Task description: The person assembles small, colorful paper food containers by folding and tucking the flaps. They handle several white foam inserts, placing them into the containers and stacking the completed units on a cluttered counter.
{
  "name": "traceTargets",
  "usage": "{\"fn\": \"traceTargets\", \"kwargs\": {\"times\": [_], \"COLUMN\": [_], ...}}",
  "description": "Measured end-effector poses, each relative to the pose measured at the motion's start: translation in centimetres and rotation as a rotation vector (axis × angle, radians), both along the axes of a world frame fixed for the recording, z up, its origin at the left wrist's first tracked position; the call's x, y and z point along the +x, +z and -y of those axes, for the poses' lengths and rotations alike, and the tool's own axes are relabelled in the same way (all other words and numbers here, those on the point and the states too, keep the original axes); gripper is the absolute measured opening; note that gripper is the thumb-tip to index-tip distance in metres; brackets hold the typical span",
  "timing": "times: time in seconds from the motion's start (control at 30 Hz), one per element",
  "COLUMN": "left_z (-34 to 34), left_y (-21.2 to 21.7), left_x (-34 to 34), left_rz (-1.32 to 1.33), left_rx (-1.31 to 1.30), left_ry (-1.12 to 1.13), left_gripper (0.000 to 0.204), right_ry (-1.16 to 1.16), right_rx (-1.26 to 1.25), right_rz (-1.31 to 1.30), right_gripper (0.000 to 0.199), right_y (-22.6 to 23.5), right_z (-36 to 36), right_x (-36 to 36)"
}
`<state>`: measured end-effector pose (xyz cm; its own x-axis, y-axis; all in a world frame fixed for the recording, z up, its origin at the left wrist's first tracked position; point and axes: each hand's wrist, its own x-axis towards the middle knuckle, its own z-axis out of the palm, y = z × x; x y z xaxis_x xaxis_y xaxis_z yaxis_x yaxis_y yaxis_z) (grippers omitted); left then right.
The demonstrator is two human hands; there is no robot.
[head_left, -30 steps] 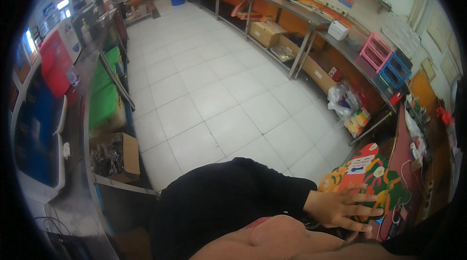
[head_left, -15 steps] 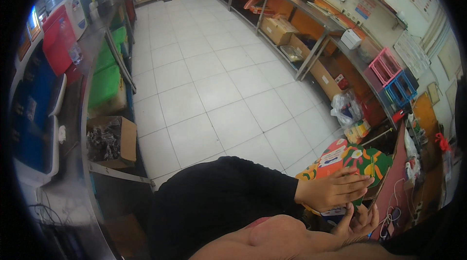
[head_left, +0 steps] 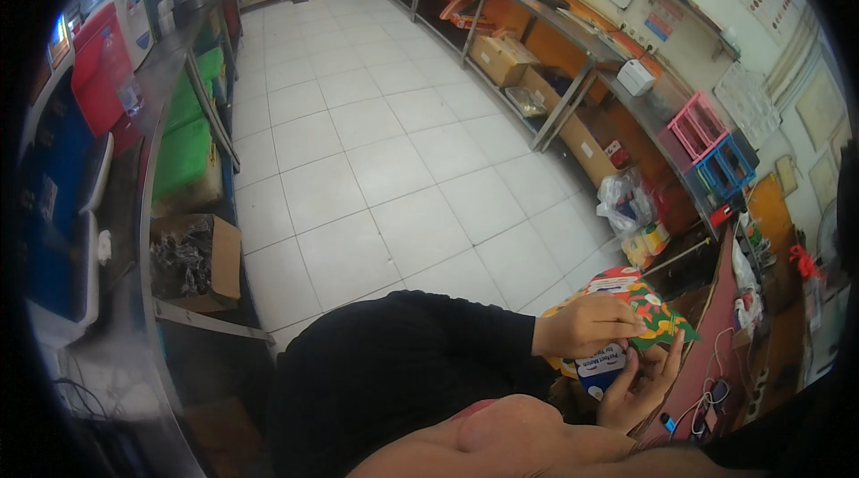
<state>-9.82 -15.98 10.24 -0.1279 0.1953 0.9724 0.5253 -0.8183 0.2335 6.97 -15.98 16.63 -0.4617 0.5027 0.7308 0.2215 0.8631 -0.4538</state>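
At the lower right I hold a brightly printed cardboard carton (head_left: 660,315), green, red and yellow with a dark blue panel, partly folded. My left hand (head_left: 591,326), in a black sleeve, lies over it with fingers together and bent, the tips at the green flap. Below it, my right hand (head_left: 640,393) has its thumb against the blue panel and its fingers up at the flap's edge. Both hands close on the carton, with fingertips near each other. The carton's underside is hidden by my hands.
A reddish tabletop (head_left: 691,371) with a white cable (head_left: 702,411) lies to the right of my hands. Pink and blue plastic baskets (head_left: 698,126) stand on the right-hand counter. Metal counters with a cardboard box (head_left: 215,268) below line the left side.
My left hand's fingers went from flat and outstretched to bent at the flap. The green flap tilted and folded down, baring more of the blue panel. The view shifted slightly.
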Motion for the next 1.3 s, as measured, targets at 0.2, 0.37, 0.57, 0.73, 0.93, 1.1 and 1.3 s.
{"fn": "traceTargets", "kwargs": {"times": [0.2, 0.37, 0.57, 0.73, 0.93, 1.1, 1.3], "left_z": [0.2, 0.7, 0.9, 0.1, -0.4, -0.8, -1.6], "left_y": [0.9, 0.8, 0.5, -1.0, -2.0, -2.2, -3.4], "left_x": [-1.5, -2.5, -4.6, -3.4, -2.0, -2.6, -3.2], "left_rz": [0.026, 0.253, 0.880, 0.816, 0.859, 0.873, 0.886], "left_rx": [0.017, -0.118, -0.426, -0.533, -0.532, -0.545, -0.516], "left_ry": [0.016, -0.162, -0.872, -1.106, -1.302, -1.298, -1.244], "left_gripper": [0.032, 0.019, 0.020, 0.019, 0.012, 0.011, 0.012], "right_ry": [-0.059, -0.188, -0.035, 0.117, -0.284, -0.356, -0.166], "right_rx": [0.103, 0.429, 0.064, -0.354, -0.300, -0.220, -0.286], "right_rz": [-0.103, 0.145, 0.018, -0.169, -0.153, 0.027, 0.050], "right_gripper": [0.056, 0.037, 0.039, 0.034, 0.032, 0.027, 0.034], "right_y": [0.0, 1.8, 1.6, -2.4, -3.9, -5.6, -7.0], "right_z": [0.0, 0.5, -1.8, -3.6, -4.2, -5.6, -10.1], "right_x": [-2.1, 1.1, 5.0, 4.6, 5.3, 6.9, 8.2]}}
